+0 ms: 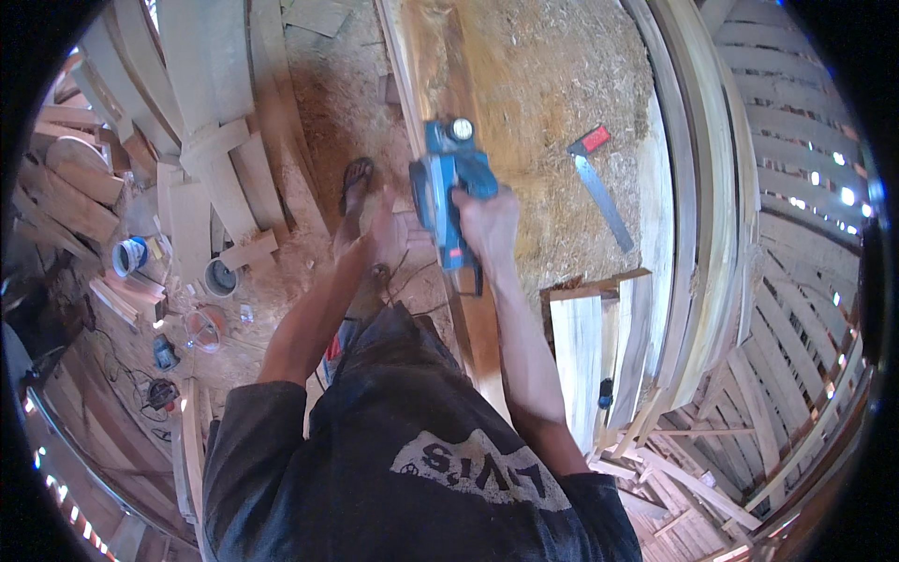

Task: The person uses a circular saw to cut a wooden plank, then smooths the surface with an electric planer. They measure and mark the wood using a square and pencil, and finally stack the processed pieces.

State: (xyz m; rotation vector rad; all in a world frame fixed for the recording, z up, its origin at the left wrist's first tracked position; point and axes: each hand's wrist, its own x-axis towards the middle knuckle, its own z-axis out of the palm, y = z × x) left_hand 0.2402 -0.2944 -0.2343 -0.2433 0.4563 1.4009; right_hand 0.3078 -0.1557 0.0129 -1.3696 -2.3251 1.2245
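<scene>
My right hand (492, 223) is wrapped round the rear handle of a blue electric hand planer (440, 201). The planer rests on a long brown wooden plank (445, 70) that runs away from me along the bench's left side. Just left of the planer, my left hand (398, 229) has its fingers stretched out. It seems to hold nothing, and whether its fingertips touch the tool's side I cannot tell. A try square (602, 201) with a red and black stock lies to the right on the shavings-covered bench top (543, 112).
Long boards (698, 187) are stacked along the bench's right side. Short pale boards (578, 351) lie nearer me. On the left floor are offcuts (234, 178), a white-and-blue bucket (129, 255), a grey pot (221, 277) and power tools (161, 393). A dark cord (412, 281) hangs beside the plank.
</scene>
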